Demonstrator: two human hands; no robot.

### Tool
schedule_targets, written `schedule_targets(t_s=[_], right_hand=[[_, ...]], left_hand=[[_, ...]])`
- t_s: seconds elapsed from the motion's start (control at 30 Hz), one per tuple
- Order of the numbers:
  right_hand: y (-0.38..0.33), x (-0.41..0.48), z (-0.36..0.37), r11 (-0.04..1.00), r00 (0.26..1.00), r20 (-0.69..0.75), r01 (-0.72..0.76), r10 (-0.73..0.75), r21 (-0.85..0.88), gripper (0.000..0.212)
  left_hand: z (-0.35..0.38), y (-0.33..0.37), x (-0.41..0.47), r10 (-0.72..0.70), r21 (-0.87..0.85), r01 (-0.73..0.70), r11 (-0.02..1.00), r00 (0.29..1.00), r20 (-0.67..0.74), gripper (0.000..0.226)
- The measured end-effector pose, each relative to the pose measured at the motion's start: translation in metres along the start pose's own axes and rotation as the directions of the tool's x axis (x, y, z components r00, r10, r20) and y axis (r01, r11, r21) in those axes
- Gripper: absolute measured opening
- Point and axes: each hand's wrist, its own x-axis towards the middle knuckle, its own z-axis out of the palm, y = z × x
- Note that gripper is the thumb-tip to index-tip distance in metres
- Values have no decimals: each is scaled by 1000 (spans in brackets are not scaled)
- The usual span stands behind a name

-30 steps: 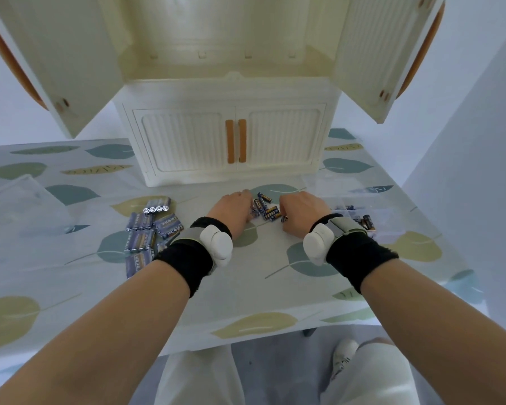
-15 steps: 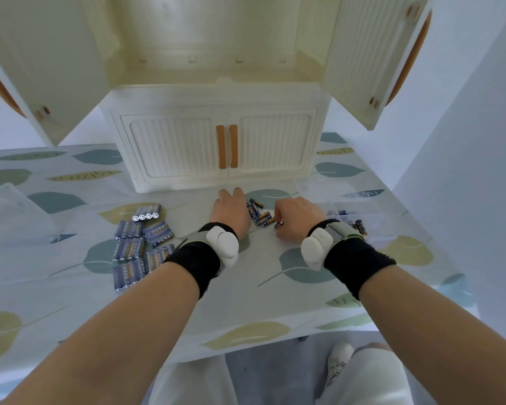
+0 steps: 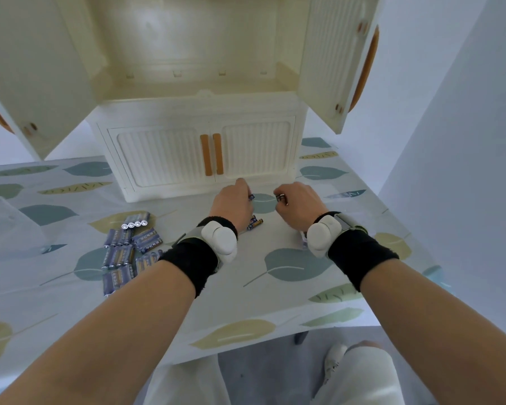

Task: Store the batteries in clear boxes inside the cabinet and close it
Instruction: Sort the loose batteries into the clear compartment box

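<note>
Gathering loose batteries off the worktop: left hand & right hand each pinch some. Next: into the clear box, prob. far left.

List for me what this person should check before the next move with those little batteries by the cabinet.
1. Left hand has a firm hold: ok, its fingers curl round a battery.
2. Right hand has a firm hold: ok, it pinches small batteries.
3. Upper doors of the cabinet swung open: ok.
4. Loose batteries all gathered: not ok, a few lie on the table beside the left wrist.
5. Battery packs boxed: not ok, they lie bare on the table.
6. Clear box open and ready: cannot tell, it shows too faintly.
</note>
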Motion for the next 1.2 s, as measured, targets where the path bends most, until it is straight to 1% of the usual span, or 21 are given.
schedule_targets(t_s=[0.1, 0.17, 0.27, 0.37, 0.6, 0.73, 0.83, 0.93, 1.03, 1.2], right_hand=[[19, -7, -15, 996, 995, -64, -71, 75, 53, 30], [35, -12, -23, 989, 987, -95, -126, 133, 78, 23], [58, -19, -31, 977, 974, -107, -188, 199, 103, 13], [77, -25, -35, 968, 966, -113, -220, 233, 121, 11], [102, -27, -30, 968, 969, -122, -196, 216, 154, 14], [104, -25, -28, 973, 982, -67, -166, 179, 162, 21], [108, -25, -28, 970, 981, -56, -171, 183, 172, 26], [107, -24, -32, 967, 977, -87, -174, 192, 186, 21], [101, -21, -35, 973, 977, -122, -151, 174, 176, 17], [70, -10, -34, 984, 990, -114, -64, 84, 167, 16]], left_hand=[[3, 27, 0, 95, -77, -94, 993, 995, 11, 14], [8, 45, -1, 144, -102, -140, 985, 989, 29, 15], [19, 67, 0, 208, -89, -204, 975, 977, 39, 15], [33, 80, 3, 254, -93, -248, 964, 966, 58, 14], [56, 94, 12, 225, -51, -221, 974, 969, 101, 20], [57, 91, 14, 216, -5, -216, 976, 970, 108, 23], [55, 89, 15, 219, -29, -217, 976, 970, 109, 20], [53, 83, 16, 235, -11, -235, 972, 969, 73, 13], [47, 72, 16, 223, 8, -223, 975, 974, 46, 16], [24, 36, 13, 166, 66, -169, 983, 985, 45, 14]])
